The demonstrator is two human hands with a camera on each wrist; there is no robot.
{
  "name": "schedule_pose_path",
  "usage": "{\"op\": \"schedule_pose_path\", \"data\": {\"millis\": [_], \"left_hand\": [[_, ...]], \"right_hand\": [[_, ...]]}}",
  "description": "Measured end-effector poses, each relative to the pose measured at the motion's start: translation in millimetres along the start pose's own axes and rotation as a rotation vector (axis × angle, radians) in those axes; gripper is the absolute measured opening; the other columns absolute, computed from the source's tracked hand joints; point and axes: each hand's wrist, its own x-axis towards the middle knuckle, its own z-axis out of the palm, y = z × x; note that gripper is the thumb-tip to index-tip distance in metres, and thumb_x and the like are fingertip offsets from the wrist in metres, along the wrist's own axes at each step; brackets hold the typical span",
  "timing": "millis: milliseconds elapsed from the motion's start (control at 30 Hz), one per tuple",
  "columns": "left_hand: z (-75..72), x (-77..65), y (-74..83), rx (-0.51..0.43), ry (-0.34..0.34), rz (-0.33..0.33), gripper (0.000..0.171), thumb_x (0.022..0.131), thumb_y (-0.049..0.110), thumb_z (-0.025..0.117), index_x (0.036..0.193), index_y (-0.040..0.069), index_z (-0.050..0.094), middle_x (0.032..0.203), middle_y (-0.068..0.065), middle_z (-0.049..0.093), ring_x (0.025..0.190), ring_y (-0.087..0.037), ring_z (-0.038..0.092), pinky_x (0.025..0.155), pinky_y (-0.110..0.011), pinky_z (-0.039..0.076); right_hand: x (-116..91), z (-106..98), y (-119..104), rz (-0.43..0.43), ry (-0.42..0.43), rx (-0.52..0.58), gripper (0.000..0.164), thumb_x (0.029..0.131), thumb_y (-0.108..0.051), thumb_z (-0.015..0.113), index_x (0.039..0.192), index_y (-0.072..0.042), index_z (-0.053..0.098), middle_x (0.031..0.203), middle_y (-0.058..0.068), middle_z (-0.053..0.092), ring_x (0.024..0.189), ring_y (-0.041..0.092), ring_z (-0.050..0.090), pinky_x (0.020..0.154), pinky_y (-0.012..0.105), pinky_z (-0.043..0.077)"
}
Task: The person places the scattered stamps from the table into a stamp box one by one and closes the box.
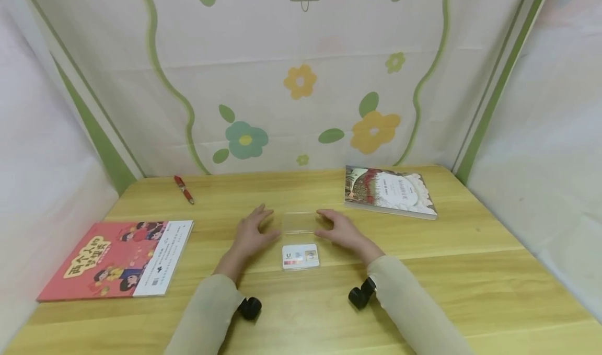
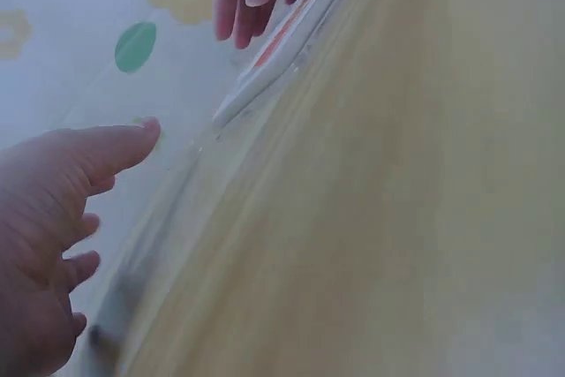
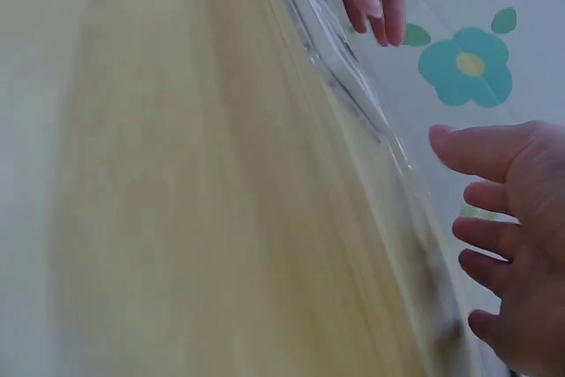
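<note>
A clear, flat plastic piece point(image 1: 299, 222), hard to make out against the wood, lies on the table between my two hands. Just in front of it sits a small white card-like item point(image 1: 300, 256) with coloured prints; its exact kind is unclear. My left hand point(image 1: 251, 233) is at the left of the plastic piece, fingers spread and apart from the card. On the other side is my right hand point(image 1: 342, 231), its fingertips close to the clear piece's right edge; contact cannot be told. Both wrist views show the hands with relaxed fingers and nothing gripped.
On the left lies a red picture book point(image 1: 117, 258), with a red pen point(image 1: 184, 190) farther back. A second book point(image 1: 389, 192) is at the back right of the wooden table point(image 1: 470, 271). A flowered white curtain point(image 1: 263, 46) hangs behind and at both sides.
</note>
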Motion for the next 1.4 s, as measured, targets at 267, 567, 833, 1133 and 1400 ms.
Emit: {"op": "schedule_pose_path", "data": {"millis": [267,567,833,1133,1400], "left_hand": [[8.5,10.4,1.5,0.265,-0.105,-0.053,0.070,0.073,0.056,0.056,0.129,0.016,0.042,0.139,-0.016,0.017,0.126,-0.035,0.011,0.092,-0.059,-0.002],[12.2,15.4,3.5,0.326,-0.147,-0.097,0.068,0.075,0.059,0.050,0.130,0.021,0.042,0.139,-0.021,0.013,0.126,-0.036,0.007,0.092,-0.059,-0.003],[12.4,14.6,2.7,0.234,-0.101,-0.101,0.065,0.072,0.056,0.057,0.126,0.020,0.047,0.139,-0.019,0.017,0.126,-0.035,0.009,0.093,-0.057,-0.005],[9.3,-5.4,12.8,-0.060,-0.045,-0.089,0.069,0.069,0.050,0.064,0.126,0.015,0.046,0.135,-0.014,0.029,0.123,-0.032,0.019,0.096,-0.051,-0.004],[5.6,-31.8,23.3,-0.159,-0.026,-0.031,0.068,0.070,0.042,0.067,0.125,0.009,0.046,0.133,-0.018,0.032,0.122,-0.034,0.022,0.095,-0.053,-0.003]], "right_hand": [[7,10,6,-0.025,-0.041,-0.218,0.067,0.077,-0.034,0.063,0.128,0.000,0.038,0.135,0.014,0.031,0.125,0.029,0.019,0.099,0.047,0.005],[12,7,1,-0.004,-0.029,-0.291,0.066,0.075,-0.037,0.063,0.127,-0.003,0.041,0.136,0.014,0.027,0.125,0.028,0.018,0.099,0.046,0.006],[14,7,0,0.009,0.000,-0.248,0.062,0.074,-0.036,0.065,0.124,-0.006,0.045,0.134,0.012,0.032,0.124,0.029,0.020,0.098,0.046,0.006],[-2,3,-8,0.056,-0.010,0.115,0.069,0.070,-0.031,0.071,0.128,-0.008,0.042,0.132,0.007,0.037,0.121,0.026,0.028,0.097,0.044,0.018],[-28,7,-19,0.027,0.023,0.170,0.067,0.069,-0.033,0.071,0.125,-0.008,0.045,0.129,0.007,0.040,0.120,0.026,0.031,0.096,0.046,0.019]]}}
